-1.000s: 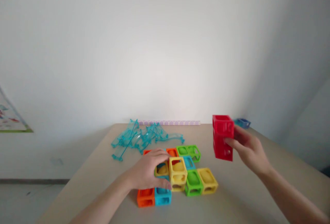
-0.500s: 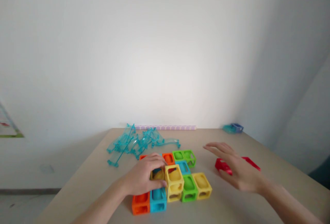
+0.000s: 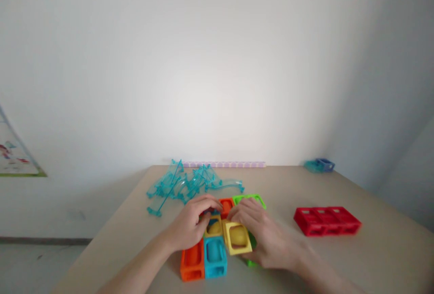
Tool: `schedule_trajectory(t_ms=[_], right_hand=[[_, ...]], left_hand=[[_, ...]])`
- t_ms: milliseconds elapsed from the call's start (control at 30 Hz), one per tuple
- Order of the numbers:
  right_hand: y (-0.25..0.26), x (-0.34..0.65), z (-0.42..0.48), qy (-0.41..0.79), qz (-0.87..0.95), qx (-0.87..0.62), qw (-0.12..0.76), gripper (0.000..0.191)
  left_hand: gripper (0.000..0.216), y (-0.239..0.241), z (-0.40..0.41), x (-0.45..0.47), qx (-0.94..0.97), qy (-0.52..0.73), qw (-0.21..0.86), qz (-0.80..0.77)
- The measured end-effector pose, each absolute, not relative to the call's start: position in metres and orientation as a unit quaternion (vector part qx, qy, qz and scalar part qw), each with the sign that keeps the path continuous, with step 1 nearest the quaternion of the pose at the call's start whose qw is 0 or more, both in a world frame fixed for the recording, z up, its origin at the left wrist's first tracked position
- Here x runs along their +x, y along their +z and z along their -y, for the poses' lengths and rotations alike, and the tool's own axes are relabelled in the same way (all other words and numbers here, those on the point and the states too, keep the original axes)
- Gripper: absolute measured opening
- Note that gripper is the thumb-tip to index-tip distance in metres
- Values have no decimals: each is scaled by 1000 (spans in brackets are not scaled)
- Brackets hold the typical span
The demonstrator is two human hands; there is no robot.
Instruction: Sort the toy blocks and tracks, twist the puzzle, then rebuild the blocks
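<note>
Colourful hollow toy cubes form a cluster at the front of the table, among them an orange cube point(image 3: 192, 258), a blue cube point(image 3: 215, 255) and a yellow cube point(image 3: 214, 228). My left hand point(image 3: 191, 221) is closed over the cluster's left side, thumb against this yellow cube and fingers behind it. My right hand point(image 3: 267, 235) grips a raised yellow cube point(image 3: 238, 238), which leans toward me. Fingers and palm hide much of the green cubes point(image 3: 252, 199) on the right. Behind, an orange-red cube point(image 3: 226, 207) shows between the hands.
Translucent teal track pieces point(image 3: 190, 183) lie in a pile at the back left. A red three-cell block point(image 3: 327, 221) rests on the right. By the wall are a patterned purple strip point(image 3: 224, 164) and, back right, a dark blue cube point(image 3: 324, 164) beside teal pieces.
My right hand has moved left from above the red block and closed on the raised yellow cube, which now tilts. The left hand stays on the cluster. The view has shifted slightly.
</note>
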State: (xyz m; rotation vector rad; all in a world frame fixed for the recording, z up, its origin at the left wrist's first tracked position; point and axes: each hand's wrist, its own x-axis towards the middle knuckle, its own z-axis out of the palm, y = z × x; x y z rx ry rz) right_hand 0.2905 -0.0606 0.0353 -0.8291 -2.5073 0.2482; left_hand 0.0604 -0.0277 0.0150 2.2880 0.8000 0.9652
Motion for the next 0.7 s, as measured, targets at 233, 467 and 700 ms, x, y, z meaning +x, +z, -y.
schedule_trajectory(t_ms=[233, 467, 700], right_hand=[[46, 296, 72, 133, 935, -246, 216, 43], [36, 294, 74, 124, 933, -275, 197, 26], [20, 314, 44, 95, 817, -410, 394, 23]], left_hand=[[31, 16, 27, 58, 856, 344, 261, -286], [29, 14, 22, 55, 856, 369, 236, -275], [27, 1, 10, 48, 816, 428, 178, -344]])
